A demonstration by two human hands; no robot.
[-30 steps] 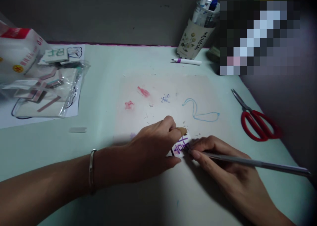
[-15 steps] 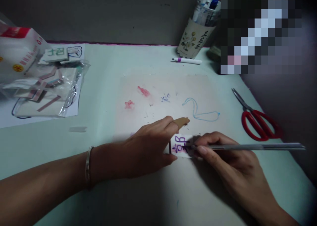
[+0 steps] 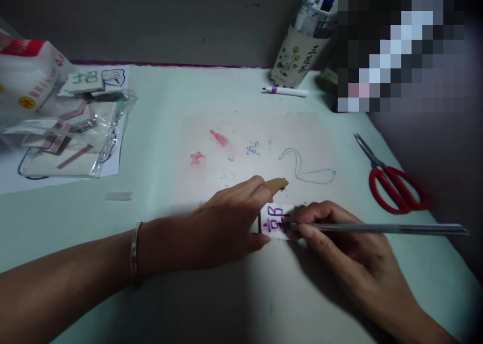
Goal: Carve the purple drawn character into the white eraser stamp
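Observation:
My left hand (image 3: 234, 226) is closed on a small white eraser-like block (image 3: 267, 209), pinning it to the mat from its left side. Purple character strokes mark the block's top face. A tan piece (image 3: 277, 185) juts out at the left forefinger; whether it is a finger cover I cannot tell. In my right hand (image 3: 350, 253), a slim silver carving knife (image 3: 396, 228) is pinched between thumb and fingers. Its shaft lies low and points right, with the dark tip at the purple strokes. My right fingers hide the block's right end.
Red-handled scissors (image 3: 396, 188) lie at right. A purple-banded marker (image 3: 289, 91) rests before a pen cup (image 3: 296, 57). At left are a plastic bag of blocks (image 3: 75, 143) and a clear strip (image 3: 118, 196). The pale mat (image 3: 234, 125) bears drawings and small bits.
The carving knife's far end has dipped slightly, while its tip stays at the purple strokes. My left hand keeps its hold on the block.

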